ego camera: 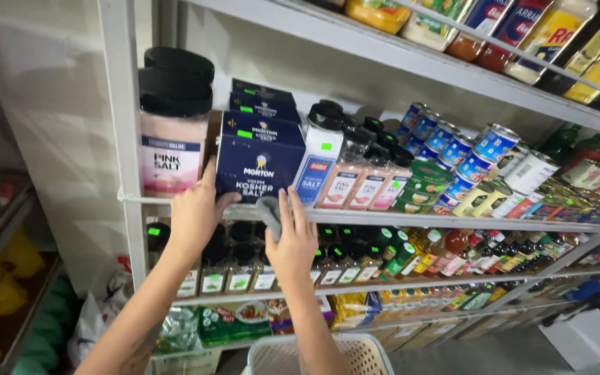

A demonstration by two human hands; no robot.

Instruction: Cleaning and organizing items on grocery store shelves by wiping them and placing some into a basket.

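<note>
The left hand (194,212) grips the lower left corner of a dark blue salt box (258,167), thumb along its front bottom edge, fingers wrapped behind its side. The box is a squat cardboard carton with white and yellow print and a small green sticker on its lid; it stands at the front of a grey metal shelf (453,221), with more blue boxes (262,104) stacked behind and above it. Just left of it stands a tall jar of pink salt (172,142) with a black lid; to its right are black-capped shakers (355,173), then stacked blue-labelled cans (453,156). The shelf below carries rows of dark bottles (355,257); a white plastic basket (314,355) sits underneath. The right hand (293,239) is half closed around a grey cloth (269,212) pressed to the shelf edge under the box.
</note>
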